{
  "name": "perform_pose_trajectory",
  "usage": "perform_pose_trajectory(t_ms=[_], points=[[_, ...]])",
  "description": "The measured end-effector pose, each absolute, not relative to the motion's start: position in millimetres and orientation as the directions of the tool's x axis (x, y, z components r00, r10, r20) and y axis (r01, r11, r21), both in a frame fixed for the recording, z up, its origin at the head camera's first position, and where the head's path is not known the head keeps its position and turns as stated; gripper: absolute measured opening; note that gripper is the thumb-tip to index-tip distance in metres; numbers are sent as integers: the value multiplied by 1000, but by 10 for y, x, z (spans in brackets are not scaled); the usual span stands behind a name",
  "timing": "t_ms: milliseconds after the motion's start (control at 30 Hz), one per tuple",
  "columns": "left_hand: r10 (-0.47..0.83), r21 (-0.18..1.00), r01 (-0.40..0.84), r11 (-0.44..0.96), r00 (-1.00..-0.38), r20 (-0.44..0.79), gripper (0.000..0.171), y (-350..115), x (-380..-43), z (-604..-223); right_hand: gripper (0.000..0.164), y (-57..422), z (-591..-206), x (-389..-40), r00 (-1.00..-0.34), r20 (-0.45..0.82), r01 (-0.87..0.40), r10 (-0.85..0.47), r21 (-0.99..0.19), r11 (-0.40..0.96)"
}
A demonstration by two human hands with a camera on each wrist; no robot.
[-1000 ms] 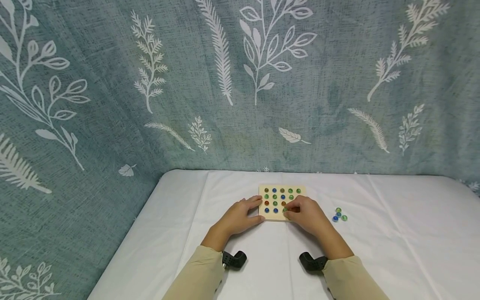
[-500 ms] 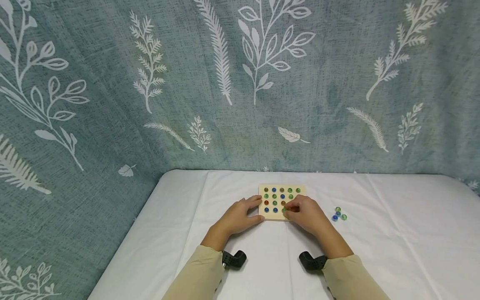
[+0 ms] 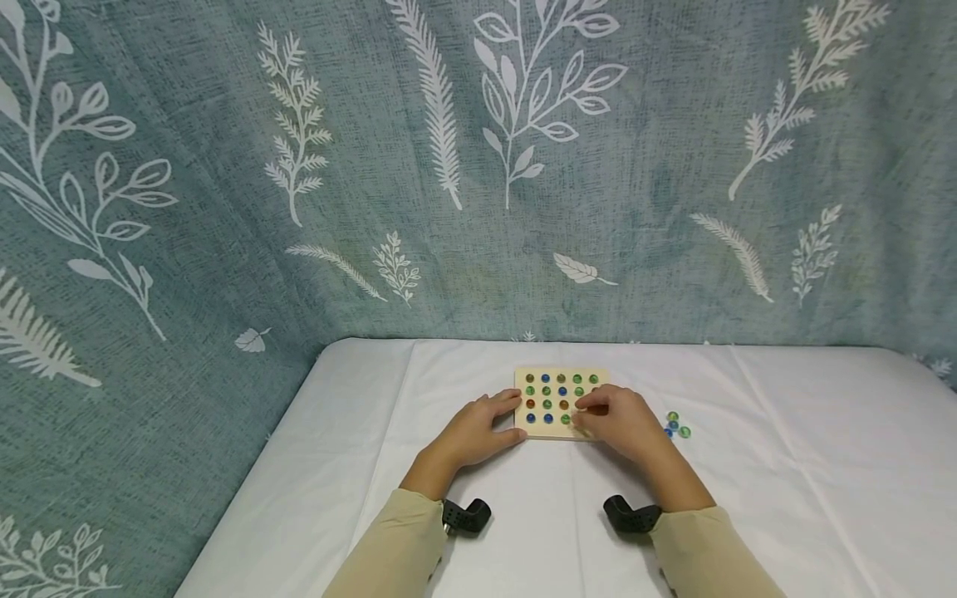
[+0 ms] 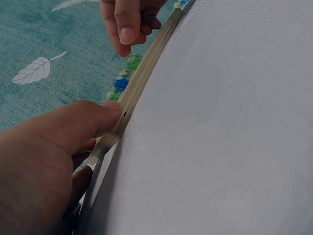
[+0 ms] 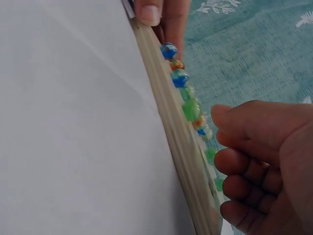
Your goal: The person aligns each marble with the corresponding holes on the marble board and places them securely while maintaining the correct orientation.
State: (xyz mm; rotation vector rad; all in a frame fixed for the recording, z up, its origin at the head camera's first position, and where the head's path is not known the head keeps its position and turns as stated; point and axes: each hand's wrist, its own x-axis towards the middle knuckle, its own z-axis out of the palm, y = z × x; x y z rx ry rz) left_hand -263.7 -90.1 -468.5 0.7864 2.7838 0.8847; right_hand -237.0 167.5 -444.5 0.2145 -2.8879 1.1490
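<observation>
A pale wooden board (image 3: 538,430) bears rows of glass marbles in green, blue and amber, each in its own spot. My left hand (image 3: 473,428) rests at the board's left side with fingers extended; its thumb (image 4: 100,117) presses the near edge. Over the front right part of the board is my right hand (image 3: 616,419), thumb and index finger apart with nothing between them. Just left of those fingertips sits a green marble (image 3: 566,419) in the front row. The right hand hides some spots at the board's right end.
Several loose marbles (image 3: 674,426), green and blue, lie on the white tablecloth (image 3: 748,498) to the right of the board, partly behind the right wrist. A patterned green curtain (image 3: 463,282) stands behind the table.
My right hand has let go of the green marble in the front row and moved slightly right and up. The left hand has stayed in place on the board.
</observation>
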Motion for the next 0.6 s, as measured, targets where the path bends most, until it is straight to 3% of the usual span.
perform_pose_trajectory(t_ms=[600], points=[[506, 571, 430, 699, -862, 31, 62, -900, -2636, -4675, 51, 2444, -4241, -2313, -988, -70, 147, 137, -696, 703]])
